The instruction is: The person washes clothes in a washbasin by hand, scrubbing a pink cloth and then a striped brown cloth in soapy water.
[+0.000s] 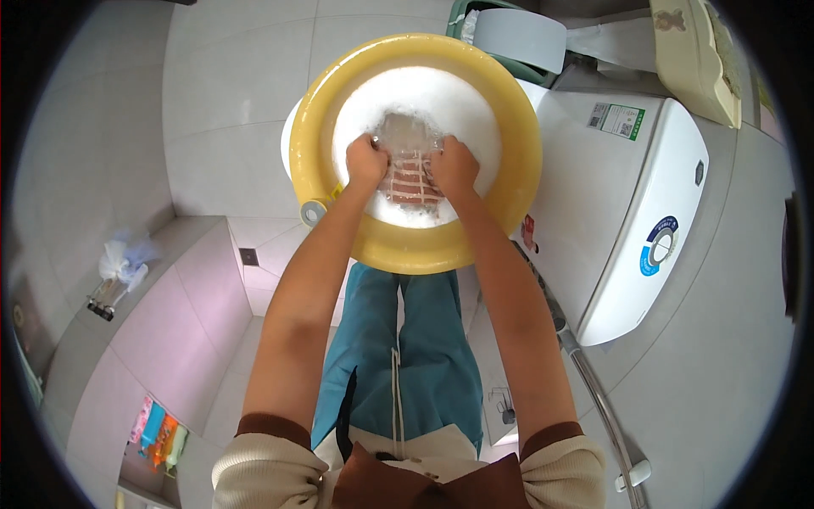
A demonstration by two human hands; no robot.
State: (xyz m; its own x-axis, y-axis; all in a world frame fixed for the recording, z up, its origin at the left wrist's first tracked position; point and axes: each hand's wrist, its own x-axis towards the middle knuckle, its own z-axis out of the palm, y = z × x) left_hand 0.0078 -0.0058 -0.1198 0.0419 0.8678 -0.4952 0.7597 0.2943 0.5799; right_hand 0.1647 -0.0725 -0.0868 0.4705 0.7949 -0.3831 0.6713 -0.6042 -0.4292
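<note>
A checked cloth (411, 180), reddish brown with pale lines, lies wet in the suds of a large yellow basin (506, 195). White foam (462, 110) covers most of the water, with a greyish gap just beyond the cloth. My left hand (366, 163) is closed on the cloth's left side, and my right hand (455, 165) grips its right side. The fingertips of both hands are partly hidden by the knuckles and foam. Between my hands the cloth is spread out, its near end dipping into the suds.
A white fixture with a round dial (662, 247) stands right of the basin. Behind it are a green bin (462, 19) and a cream container (691, 55). A metal pipe (598, 390) runs at lower right. Colourful packets (159, 434) sit in a niche at lower left.
</note>
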